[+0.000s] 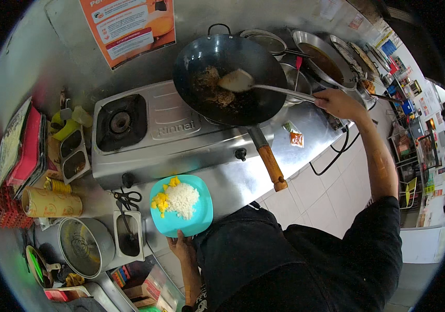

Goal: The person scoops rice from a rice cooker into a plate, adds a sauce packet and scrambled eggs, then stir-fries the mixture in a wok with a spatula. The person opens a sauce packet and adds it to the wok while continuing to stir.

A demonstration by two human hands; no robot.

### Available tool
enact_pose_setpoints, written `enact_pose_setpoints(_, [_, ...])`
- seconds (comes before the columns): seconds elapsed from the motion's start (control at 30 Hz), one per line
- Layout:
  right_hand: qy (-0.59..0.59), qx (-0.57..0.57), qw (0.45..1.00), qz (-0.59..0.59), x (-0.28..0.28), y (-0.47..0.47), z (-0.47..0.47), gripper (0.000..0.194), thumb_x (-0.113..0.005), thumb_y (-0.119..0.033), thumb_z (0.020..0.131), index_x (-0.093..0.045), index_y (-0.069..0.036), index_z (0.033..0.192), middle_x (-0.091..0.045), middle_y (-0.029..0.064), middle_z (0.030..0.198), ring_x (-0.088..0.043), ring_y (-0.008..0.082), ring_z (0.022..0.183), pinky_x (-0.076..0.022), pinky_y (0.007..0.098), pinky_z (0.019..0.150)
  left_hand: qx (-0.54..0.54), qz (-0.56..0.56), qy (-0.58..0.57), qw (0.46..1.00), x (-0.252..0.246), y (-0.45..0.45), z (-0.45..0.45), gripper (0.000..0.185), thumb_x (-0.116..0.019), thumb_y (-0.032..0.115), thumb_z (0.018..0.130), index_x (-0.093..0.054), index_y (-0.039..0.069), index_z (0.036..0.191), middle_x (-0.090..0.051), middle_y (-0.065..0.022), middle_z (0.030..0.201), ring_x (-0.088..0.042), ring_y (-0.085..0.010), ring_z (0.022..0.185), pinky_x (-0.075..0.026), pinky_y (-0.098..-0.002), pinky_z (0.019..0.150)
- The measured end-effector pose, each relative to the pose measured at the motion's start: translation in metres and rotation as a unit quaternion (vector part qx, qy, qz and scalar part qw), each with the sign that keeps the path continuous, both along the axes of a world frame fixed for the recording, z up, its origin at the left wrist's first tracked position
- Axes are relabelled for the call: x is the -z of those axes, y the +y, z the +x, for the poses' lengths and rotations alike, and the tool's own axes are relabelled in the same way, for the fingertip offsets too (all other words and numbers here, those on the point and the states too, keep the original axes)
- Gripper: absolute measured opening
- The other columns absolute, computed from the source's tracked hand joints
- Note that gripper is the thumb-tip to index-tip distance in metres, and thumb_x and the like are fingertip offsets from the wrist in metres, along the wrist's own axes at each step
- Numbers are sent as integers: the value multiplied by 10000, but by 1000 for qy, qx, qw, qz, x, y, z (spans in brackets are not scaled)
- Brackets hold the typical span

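My right hand (337,103) grips the metal handle of a wok spatula (238,80). Its broad blade rests inside a dark steel wok (261,58), among brown, saucy bits of food (216,91). The wok sits over the right side of a Rinnai gas stove (175,126), its wooden handle (271,163) pointing towards me. At the counter's front edge, my left hand (182,245) holds the near rim of a turquoise plate (203,195). White rice (183,199) lies on that plate, with yellow pieces of food, perhaps egg, (160,201) along its left side.
Left of the plate are black-handled scissors (128,199), a rectangular metal container (141,234) and a round aluminium pot (107,238). A small sauce packet (296,139) lies right of the stove. Beyond the wok stand a strainer (271,43) and a basin of brown liquid (323,64).
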State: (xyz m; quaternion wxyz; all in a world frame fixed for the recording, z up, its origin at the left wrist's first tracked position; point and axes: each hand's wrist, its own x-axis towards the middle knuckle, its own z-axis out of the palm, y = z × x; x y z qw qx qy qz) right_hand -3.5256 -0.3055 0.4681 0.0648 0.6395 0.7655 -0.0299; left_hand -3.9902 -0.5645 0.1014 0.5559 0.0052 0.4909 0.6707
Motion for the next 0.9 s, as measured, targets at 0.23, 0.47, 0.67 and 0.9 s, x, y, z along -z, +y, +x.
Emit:
enact_pose_setpoints(0.23, [-68, 105, 992, -22, 8, 19, -49, 346, -556, -327, 975, -711, -50, 1111, -705, 197, 990, -673, 392, 959, -513, 471, 843, 4, -38, 22, 999, 1, 1, 5, 516, -634, 30, 951, -412, 36, 1418, -529, -187, 1353, -615, -361, 1131, -599, -498, 858])
enact_pose_setpoints(0.47, [-118, 41, 991, -54, -33, 28, -66, 360, -543, -359, 957, -732, -64, 1039, -715, 221, 975, -689, 412, 929, -530, 516, 832, 38, -23, 7, 999, -11, 1, -10, 430, -569, 15, 964, -427, -24, 1368, -586, -198, 1251, -665, -340, 1047, -615, -437, 802])
enact_pose_setpoints(0.67, [-98, 29, 992, -74, -27, 33, -55, 373, -574, -416, 944, -741, -86, 994, -708, 233, 941, -691, 421, 893, -533, 527, 802, 60, -44, 118, 990, -21, 0, -10, 550, -607, 47, 935, -360, -29, 1420, -547, -175, 1189, -631, -293, 980, -577, -410, 800])
enact_pose_setpoints(0.9, [-28, 79, 994, 65, 10, -1, 16, 528, -546, -463, 996, -653, 9, 1207, -710, 197, 916, -689, 354, 895, -505, 439, 799, 96, -32, 609, 786, -59, 0, 15, 315, -702, 87, 870, -544, -50, 1105, -559, -213, 1046, -566, -353, 934, -462, -418, 823])
